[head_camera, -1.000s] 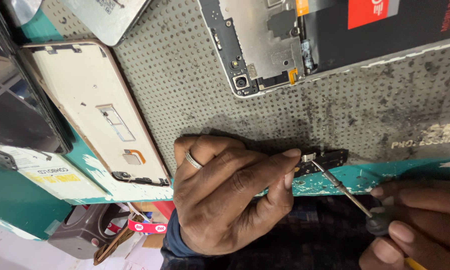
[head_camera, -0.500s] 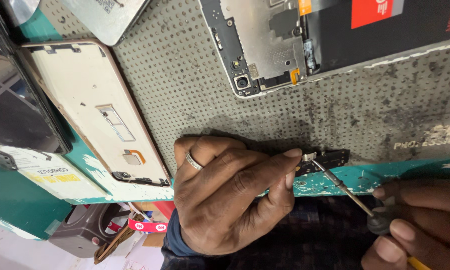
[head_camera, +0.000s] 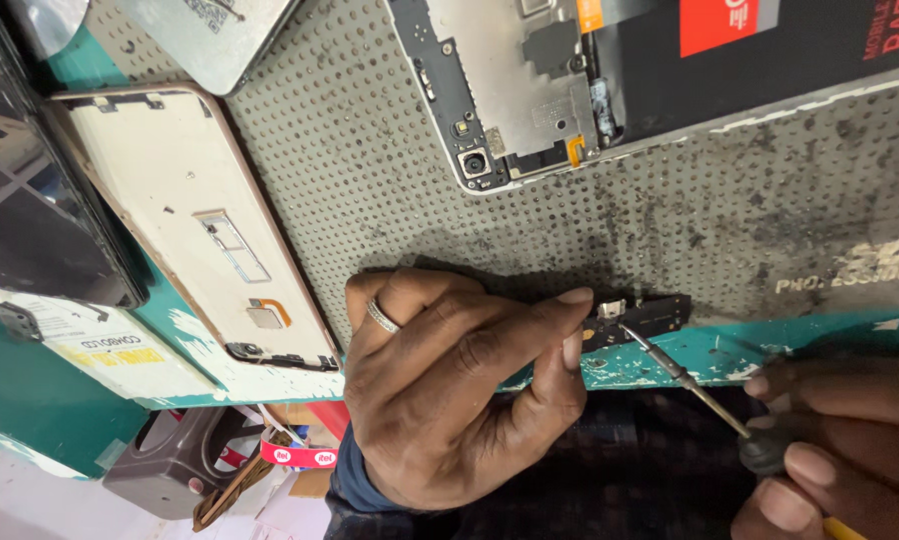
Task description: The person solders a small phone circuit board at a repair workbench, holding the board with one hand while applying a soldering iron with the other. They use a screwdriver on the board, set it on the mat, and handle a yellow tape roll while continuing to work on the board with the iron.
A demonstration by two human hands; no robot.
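My left hand (head_camera: 460,385), with a ring on one finger, pinches a small black circuit board (head_camera: 640,318) against the near edge of the dotted grey work mat (head_camera: 390,160). My right hand (head_camera: 840,450) at the lower right grips a thin screwdriver (head_camera: 685,380) by its dark handle. The metal tip of the screwdriver rests on the small board, close to a silver part on it. An opened phone (head_camera: 570,80) with its battery and camera exposed lies at the top of the mat.
A cream phone back cover (head_camera: 190,240) lies at the left on the mat. A dark phone screen (head_camera: 30,200) sits at the far left, and another grey cover (head_camera: 210,30) at the top left. The teal bench edge (head_camera: 710,355) runs below the mat.
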